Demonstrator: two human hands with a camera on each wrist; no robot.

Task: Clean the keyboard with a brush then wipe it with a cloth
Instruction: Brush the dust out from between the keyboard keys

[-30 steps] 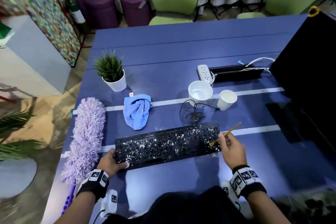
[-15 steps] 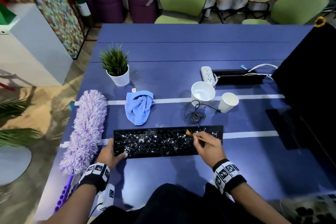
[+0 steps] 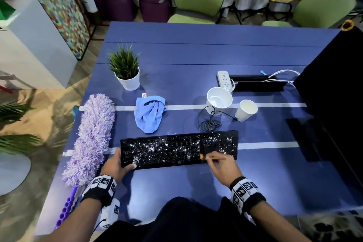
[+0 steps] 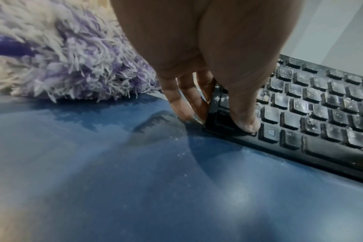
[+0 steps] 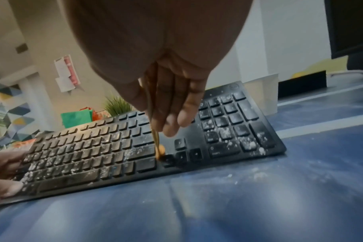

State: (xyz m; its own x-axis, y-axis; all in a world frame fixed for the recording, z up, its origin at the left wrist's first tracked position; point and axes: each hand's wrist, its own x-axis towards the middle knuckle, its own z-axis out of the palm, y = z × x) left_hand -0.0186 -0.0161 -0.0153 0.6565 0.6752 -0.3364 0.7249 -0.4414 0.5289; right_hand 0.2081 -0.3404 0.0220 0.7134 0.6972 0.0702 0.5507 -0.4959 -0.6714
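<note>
Here, brush (image 3: 213, 157) pinched in right hand (image 3: 224, 169), left hand (image 3: 114, 165) gripping keyboard (image 3: 178, 148) corner.

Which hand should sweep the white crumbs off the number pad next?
Probably the right hand: it already holds the brush, bristles down by the arrow keys beside the number pad. The left hand grips the keyboard at its far left corner, steadying it.

The keyboard (image 4: 313, 104) shows a Windows logo key and a faint "Ctrl"; other key legends are unreadable.
</note>
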